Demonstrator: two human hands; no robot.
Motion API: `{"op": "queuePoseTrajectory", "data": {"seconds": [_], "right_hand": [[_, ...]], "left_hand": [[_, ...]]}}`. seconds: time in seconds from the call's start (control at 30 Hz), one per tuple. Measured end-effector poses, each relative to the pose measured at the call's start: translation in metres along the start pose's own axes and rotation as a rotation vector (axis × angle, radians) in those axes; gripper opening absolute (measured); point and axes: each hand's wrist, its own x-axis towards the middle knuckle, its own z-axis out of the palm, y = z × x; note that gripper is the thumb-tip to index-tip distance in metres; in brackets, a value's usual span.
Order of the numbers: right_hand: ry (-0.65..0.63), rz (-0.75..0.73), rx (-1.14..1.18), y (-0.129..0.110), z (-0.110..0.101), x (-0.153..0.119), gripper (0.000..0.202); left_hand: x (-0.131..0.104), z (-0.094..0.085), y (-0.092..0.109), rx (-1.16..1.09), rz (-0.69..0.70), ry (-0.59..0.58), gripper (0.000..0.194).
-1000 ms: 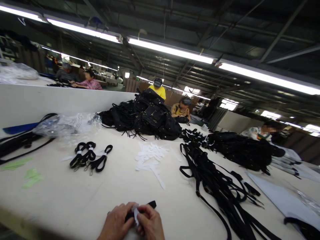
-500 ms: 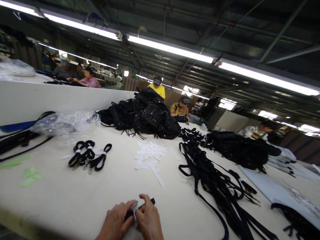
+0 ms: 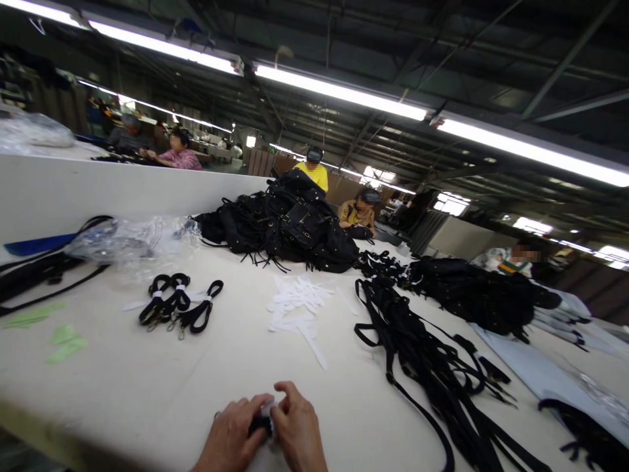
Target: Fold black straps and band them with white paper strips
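Near the front edge of the table, my left hand (image 3: 232,431) is closed around a folded black strap (image 3: 260,423). A white paper strip (image 3: 268,409) lies across the strap between both hands. My right hand (image 3: 299,425) pinches at this strip with thumb and fingers, its index finger bent. Most of the strap is hidden by my hands. To the left lie several looped black straps bound with white bands, one of them a strap bundle (image 3: 201,308) with a metal clip. Ahead of my hands is a heap of loose white strips (image 3: 301,300).
Long loose black straps (image 3: 407,347) spread over the right side. Behind is a large pile of black bags (image 3: 295,226), with more black bags (image 3: 466,292) to the right. Clear plastic bags (image 3: 132,242) and green slips (image 3: 66,342) lie left. Co-workers sit beyond.
The strap end that stuck out past my right hand no longer shows. My right fingers have shifted slightly at the white strip. The whole view has moved a little.
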Motion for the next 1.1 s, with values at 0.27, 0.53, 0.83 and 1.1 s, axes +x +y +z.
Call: {"op": "queuePoseTrajectory", "data": {"seconds": [0.27,0.53,0.83,1.1], "right_hand": [[-0.123,0.137,0.661,0.025,0.007,-0.006,0.033],[-0.088,0.165,0.583,0.028,0.009,-0.007,0.03],[-0.117,0.208,0.553,0.035,0.015,-0.004,0.014],[-0.092,0.2,0.466,0.035,0.015,0.001,0.016]], "left_hand": [[0.0,-0.002,0.005,0.001,-0.016,0.004,0.044],[0.0,-0.003,0.007,0.003,-0.024,-0.013,0.035],[0.001,0.002,0.002,0.024,-0.015,-0.034,0.044],[-0.003,0.003,0.001,0.024,0.021,0.007,0.051]]}}
